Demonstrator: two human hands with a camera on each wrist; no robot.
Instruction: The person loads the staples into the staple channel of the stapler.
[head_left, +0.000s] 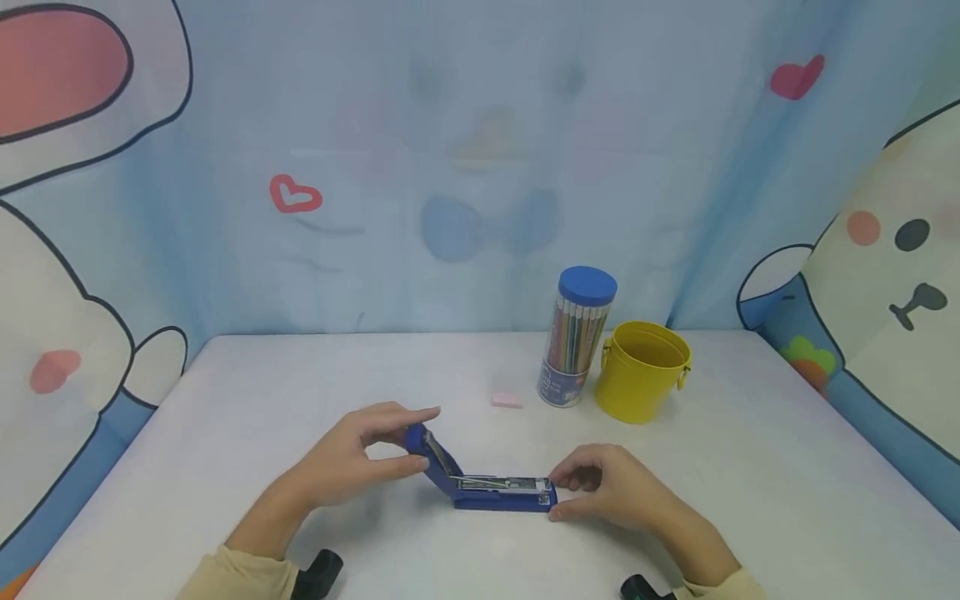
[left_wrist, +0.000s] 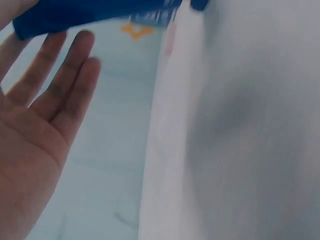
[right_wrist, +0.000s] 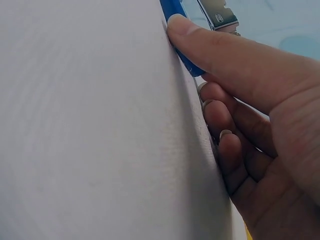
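A blue stapler [head_left: 498, 503] lies on the table with its top swung open, the metal magazine showing along its base. My left hand [head_left: 348, 462] holds the end of the raised top part between thumb and fingers. In the left wrist view the blue top [left_wrist: 95, 14] crosses above my other fingers, which are fairly straight. At the opposite end of the stapler, my right hand [head_left: 618, 487] pinches the base. The right wrist view has my thumb [right_wrist: 210, 42] pressed along the blue base, with the other fingers curled behind it.
Behind the stapler lies a small pink block [head_left: 507, 400]. A clear tube of pencils with a blue lid [head_left: 576, 337] stands at the back right, beside a yellow bucket [head_left: 637, 375]. A printed blue curtain [head_left: 375, 275] hangs along the white table's [head_left: 300, 367] far edge.
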